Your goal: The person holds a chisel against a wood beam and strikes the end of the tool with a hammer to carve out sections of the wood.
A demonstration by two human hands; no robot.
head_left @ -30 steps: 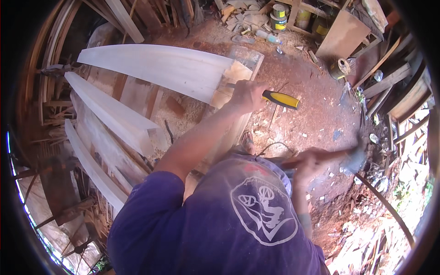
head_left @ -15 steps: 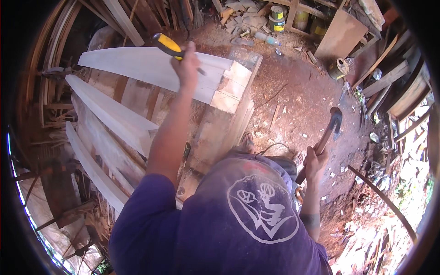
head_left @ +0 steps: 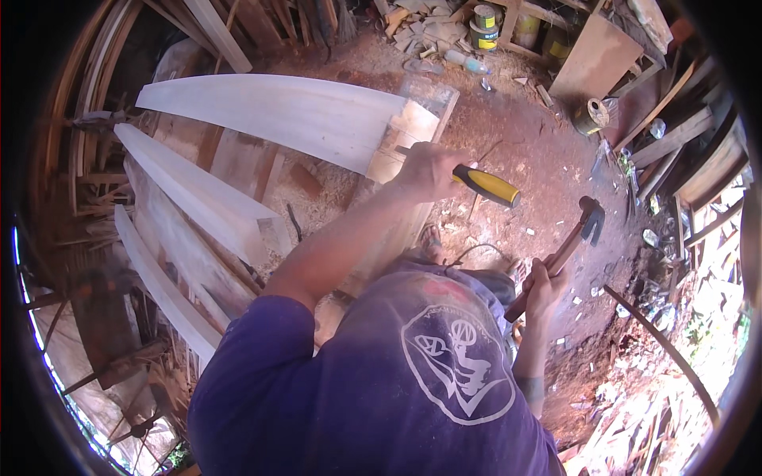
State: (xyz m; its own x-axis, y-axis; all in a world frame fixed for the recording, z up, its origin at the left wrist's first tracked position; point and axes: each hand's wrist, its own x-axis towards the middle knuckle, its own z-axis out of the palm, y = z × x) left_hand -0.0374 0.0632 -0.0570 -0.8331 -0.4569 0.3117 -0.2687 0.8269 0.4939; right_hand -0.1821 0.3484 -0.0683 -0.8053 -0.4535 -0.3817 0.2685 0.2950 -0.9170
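Note:
My left hand (head_left: 429,170) is closed round a chisel with a yellow and black handle (head_left: 494,187); its blade points left, at the squared, lighter end (head_left: 414,119) of a long, pale, tapered board (head_left: 262,111). Whether the tip touches the wood is unclear. My right hand (head_left: 546,287) grips a hammer (head_left: 571,242) by its wooden shaft, the dark head raised to the right. The board rests on a rough plank bench (head_left: 270,166), with more tapered white pieces (head_left: 186,186) lying left of my left arm.
Stacked planks (head_left: 83,119) line the left wall. At the back are wood scraps (head_left: 421,40), cans (head_left: 484,32) and a plastic bottle (head_left: 467,62). A tin (head_left: 591,117) and leaning boards (head_left: 595,59) stand at the right. Bare feet (head_left: 432,242) show on the dirt floor (head_left: 548,159).
My left hand and chisel swung up-left half a second ago and are back down at the board's end. My right hand has brought the hammer upright from its blurred, sideways position one second ago.

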